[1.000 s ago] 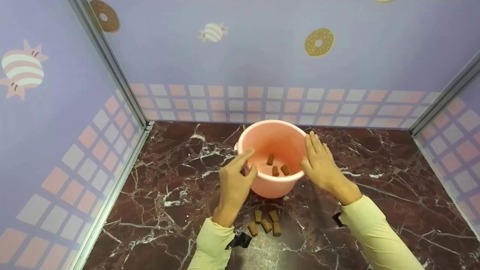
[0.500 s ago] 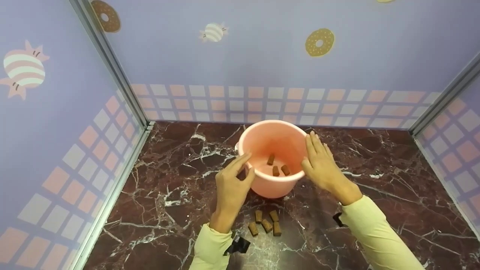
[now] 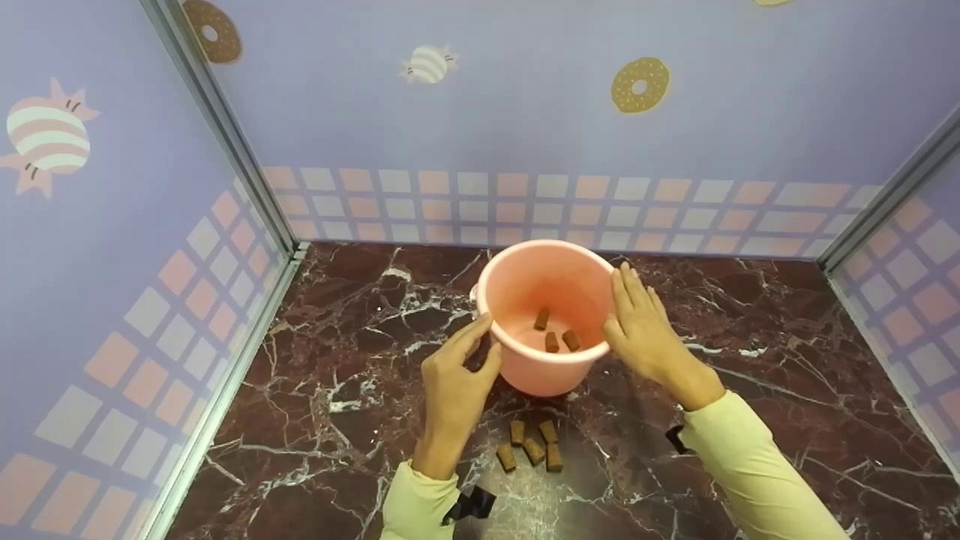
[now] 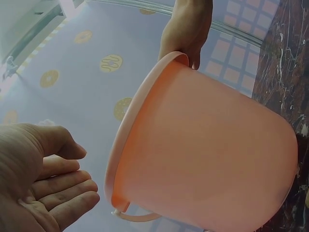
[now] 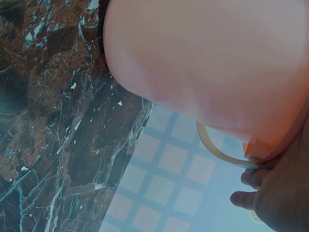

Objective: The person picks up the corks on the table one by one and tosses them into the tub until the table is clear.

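A pink bucket (image 3: 541, 377) stands upright on the dark marbled table. Just off its front-left rim is my left hand (image 3: 454, 379); the left wrist view shows this hand (image 4: 48, 181) with relaxed fingers, apart from the bucket (image 4: 207, 145) and holding nothing. My right hand (image 3: 649, 337) rests against the right rim, its fingers fairly straight and its thumb at the edge. In the right wrist view the right hand (image 5: 285, 188) lies by the rim near the bucket handle (image 5: 217, 150). Inside sit 3 short brown tapered pieces (image 3: 552, 342), resembling corks.
Several more brown tapered pieces (image 3: 532, 451) lie in a loose group on the marbled table (image 3: 300, 465) in front of the bucket. A purple patterned wall (image 3: 525, 135) rises close behind, with side walls left and right.
My left hand has drawn back from the bucket's rim, toward the lower left. The right hand, the bucket and the brown pieces stay in place.
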The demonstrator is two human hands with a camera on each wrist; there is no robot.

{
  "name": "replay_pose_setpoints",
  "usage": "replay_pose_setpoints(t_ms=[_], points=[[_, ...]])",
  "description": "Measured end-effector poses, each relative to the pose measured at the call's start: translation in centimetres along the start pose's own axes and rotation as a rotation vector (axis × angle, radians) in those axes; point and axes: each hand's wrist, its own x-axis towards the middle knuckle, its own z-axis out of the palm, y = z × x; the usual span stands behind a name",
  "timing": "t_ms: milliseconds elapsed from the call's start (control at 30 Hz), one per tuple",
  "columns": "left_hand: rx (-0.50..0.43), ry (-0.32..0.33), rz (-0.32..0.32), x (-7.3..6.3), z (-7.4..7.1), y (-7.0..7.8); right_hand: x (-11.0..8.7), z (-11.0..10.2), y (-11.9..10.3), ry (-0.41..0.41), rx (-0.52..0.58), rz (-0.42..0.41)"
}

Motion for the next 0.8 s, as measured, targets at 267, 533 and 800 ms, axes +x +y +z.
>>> replay_pose_setpoints(t_ms=[267, 533, 800], points=[[0.035, 0.021, 0.015, -0.6, -0.2, -0.3, 0.0, -0.1, 0.0, 0.005, -0.009, -0.005], [0.075, 0.017, -0.02, -1.5, -0.4, -1.0, 0.0, -0.1, 0.0, 0.003, -0.006, -0.002], [0.089, -0.001, -0.064, -2.8, -0.5, -2.0, -0.1, 0.0, -0.1, 0.02, -0.002, -0.015]])
